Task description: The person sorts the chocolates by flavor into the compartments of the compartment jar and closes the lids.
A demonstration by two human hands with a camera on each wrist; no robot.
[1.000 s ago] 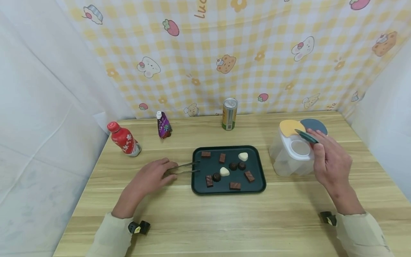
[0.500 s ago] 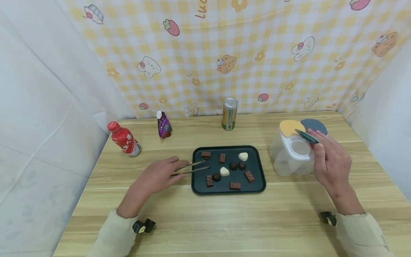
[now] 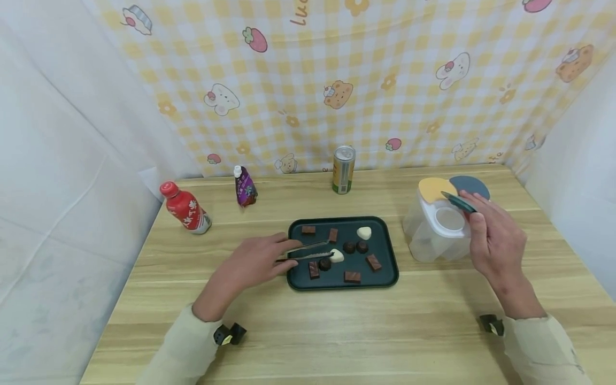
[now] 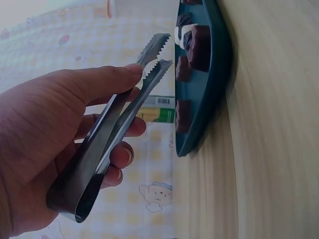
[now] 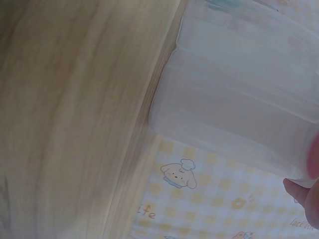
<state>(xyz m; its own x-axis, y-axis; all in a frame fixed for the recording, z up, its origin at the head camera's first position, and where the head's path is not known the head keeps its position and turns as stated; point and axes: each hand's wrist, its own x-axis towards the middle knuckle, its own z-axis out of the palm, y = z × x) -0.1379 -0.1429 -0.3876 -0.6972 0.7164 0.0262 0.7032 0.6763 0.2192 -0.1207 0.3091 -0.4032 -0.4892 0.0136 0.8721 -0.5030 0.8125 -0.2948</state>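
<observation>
My left hand [image 3: 257,262] grips a pair of metal tongs [image 4: 92,157], thumb on one arm and fingers on the other. The toothed tips stand slightly apart, over the dark green tray [image 3: 332,282], close to a white heart-shaped chocolate [image 3: 337,255]. Brown chocolate bars [image 3: 352,277], dark round chocolates [image 3: 362,247] and another white heart [image 3: 364,233] lie around it. On the right, my right hand [image 3: 500,235] holds a raised green lid flap [image 3: 459,202] of a clear plastic container [image 3: 423,243], whose round opening [image 3: 449,218] shows below. In the right wrist view my fingers touch its top edge.
Yellow [image 3: 435,190] and blue lid flaps [image 3: 470,185] cover other parts of the container. A can [image 3: 343,171], a purple pouch [image 3: 246,187] and a red bottle [image 3: 185,208] stand toward the back. A checked curtain [image 3: 289,80] hangs behind the wooden table [image 3: 337,337].
My left hand has moved right with the tongs, from the tray's left edge to over the white heart chocolate. The right hand and the lid flap have stayed in place.
</observation>
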